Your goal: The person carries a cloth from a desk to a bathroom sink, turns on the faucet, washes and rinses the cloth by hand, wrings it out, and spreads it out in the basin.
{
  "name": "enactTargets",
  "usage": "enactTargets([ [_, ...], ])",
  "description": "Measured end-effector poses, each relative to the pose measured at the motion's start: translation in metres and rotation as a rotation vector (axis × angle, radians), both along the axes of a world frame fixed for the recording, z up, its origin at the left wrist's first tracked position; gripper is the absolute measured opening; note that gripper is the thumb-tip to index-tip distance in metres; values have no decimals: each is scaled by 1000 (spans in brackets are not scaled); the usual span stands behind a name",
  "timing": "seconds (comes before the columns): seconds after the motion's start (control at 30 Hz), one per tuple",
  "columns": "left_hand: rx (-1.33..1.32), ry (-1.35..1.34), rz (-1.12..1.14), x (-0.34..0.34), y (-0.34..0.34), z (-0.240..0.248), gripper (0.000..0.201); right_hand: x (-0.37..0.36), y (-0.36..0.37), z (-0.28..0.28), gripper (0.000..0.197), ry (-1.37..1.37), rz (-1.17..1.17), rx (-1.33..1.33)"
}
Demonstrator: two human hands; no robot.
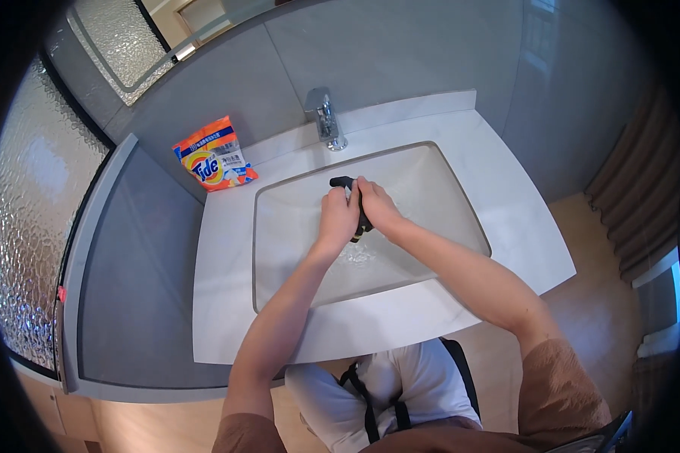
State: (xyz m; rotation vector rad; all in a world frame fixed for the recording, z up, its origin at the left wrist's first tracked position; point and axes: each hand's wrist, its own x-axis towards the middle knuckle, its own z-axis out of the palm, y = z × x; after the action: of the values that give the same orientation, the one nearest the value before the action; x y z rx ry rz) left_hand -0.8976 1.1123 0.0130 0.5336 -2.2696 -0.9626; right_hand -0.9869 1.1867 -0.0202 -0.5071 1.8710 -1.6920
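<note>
Over the sink basin [295, 241], both my hands are closed on a black cloth [342, 182]. It is bunched up and looks soft, with a bit of yellow at its lower end. My left hand [338, 219] grips it from the left, knuckles up. From the right, my right hand [378, 205] presses against it, its fingers meeting those of the left. The middle of the cloth is hidden between the palms. Shallow, sudsy-looking water lies in the basin below the hands.
Behind the basin stands a chrome faucet [325, 121]. An orange detergent bag [213, 155] leans against the wall at the back left of the white countertop [223, 302]. A grey partition [140, 279] borders the left side, and a brown curtain [638, 166] hangs at the right.
</note>
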Motion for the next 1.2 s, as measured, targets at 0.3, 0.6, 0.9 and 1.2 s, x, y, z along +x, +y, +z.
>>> enactTargets([
  [0.3,603,29,-166,8,-15,-12,43,8,12,40,28,-267,47,-363],
  [0.6,1014,-243,-531,19,-4,17,37,-27,30,52,44,-50,313,-378],
  [0.9,1433,-145,-687,35,-37,19,27,-46,51,54,60,-241,773,-591],
  [1.2,1345,-286,-371,24,-10,26,29,-45,38,35,20,224,722,-283],
])
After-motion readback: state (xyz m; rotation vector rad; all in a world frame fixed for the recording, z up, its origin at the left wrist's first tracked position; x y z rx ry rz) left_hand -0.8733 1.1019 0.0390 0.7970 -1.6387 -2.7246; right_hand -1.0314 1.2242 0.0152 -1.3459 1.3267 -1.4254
